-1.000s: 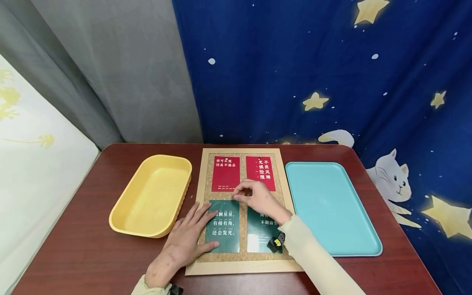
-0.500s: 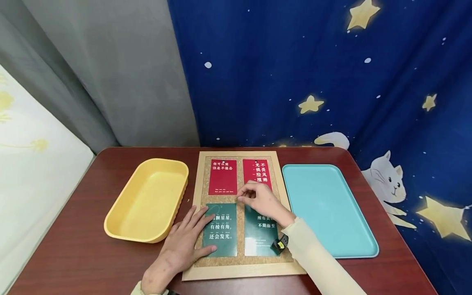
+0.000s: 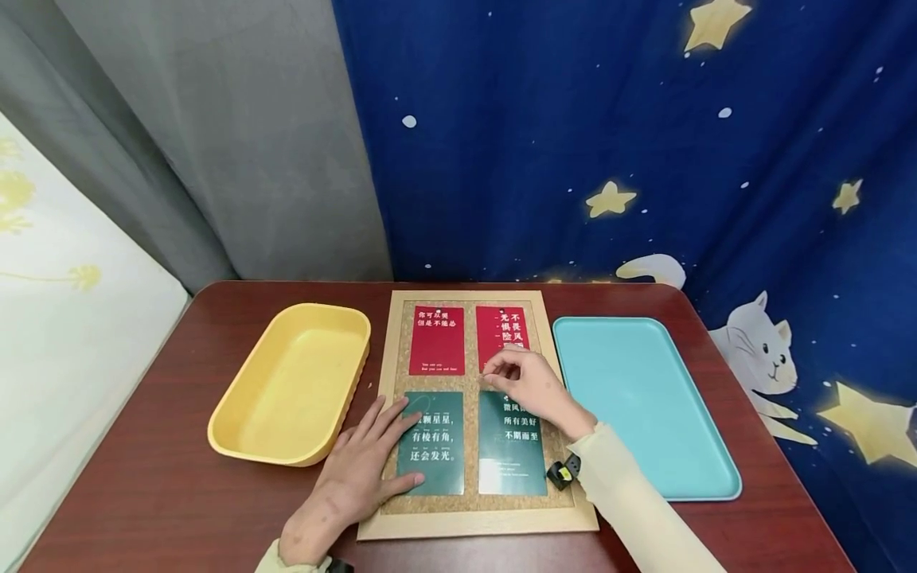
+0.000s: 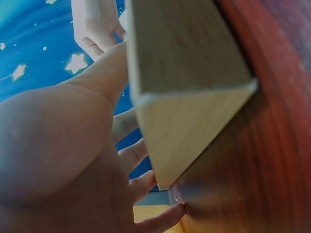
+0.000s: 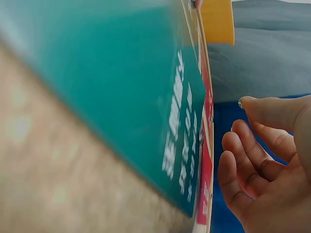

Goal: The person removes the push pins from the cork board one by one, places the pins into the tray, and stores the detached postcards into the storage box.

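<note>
A framed cork board (image 3: 473, 446) lies on the table with two red cards at its far side, the left red card (image 3: 437, 346) and the right red card (image 3: 494, 322), each with a small tack at its top edge. Nearer are two green cards, the left green card (image 3: 438, 469) and the right green card (image 3: 512, 454). My left hand (image 3: 365, 461) rests spread over the left frame edge, fingertips on the left green card. My right hand (image 3: 530, 382) hovers over the gap above the right green card, thumb and finger pinching a tiny shiny thumbtack (image 5: 240, 102).
A yellow bin (image 3: 290, 390) stands left of the board. To the right lies a flat blue tray (image 3: 637, 398). A grey and a star-patterned blue curtain (image 3: 516, 159) hang behind the dark red table (image 3: 165, 398).
My right hand has moved a little to the right, from above the left green card's corner to above the right green card. My left hand stays in place on the board.
</note>
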A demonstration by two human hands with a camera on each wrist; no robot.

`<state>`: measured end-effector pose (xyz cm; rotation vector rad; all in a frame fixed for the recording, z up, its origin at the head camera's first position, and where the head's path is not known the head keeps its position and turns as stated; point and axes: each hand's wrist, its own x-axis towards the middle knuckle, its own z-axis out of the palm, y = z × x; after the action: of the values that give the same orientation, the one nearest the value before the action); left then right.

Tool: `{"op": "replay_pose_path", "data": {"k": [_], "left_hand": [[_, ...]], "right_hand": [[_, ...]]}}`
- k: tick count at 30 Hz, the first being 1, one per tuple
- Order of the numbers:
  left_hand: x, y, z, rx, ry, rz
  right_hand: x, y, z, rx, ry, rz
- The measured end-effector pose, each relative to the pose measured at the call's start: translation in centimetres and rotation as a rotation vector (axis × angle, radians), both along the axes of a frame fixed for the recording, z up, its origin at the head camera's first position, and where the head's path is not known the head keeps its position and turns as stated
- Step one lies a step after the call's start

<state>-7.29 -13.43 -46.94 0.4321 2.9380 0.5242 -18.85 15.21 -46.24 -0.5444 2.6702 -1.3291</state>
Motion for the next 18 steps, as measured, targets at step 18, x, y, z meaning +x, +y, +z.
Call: {"op": "replay_pose_path", "data": {"k": [18], "left_hand": [[0.2, 0.2, 0.2, 0.000, -0.009, 0.002]], "right_hand": [[0.1, 2.7, 0.4, -0.005, 0.047, -0.041]]}}
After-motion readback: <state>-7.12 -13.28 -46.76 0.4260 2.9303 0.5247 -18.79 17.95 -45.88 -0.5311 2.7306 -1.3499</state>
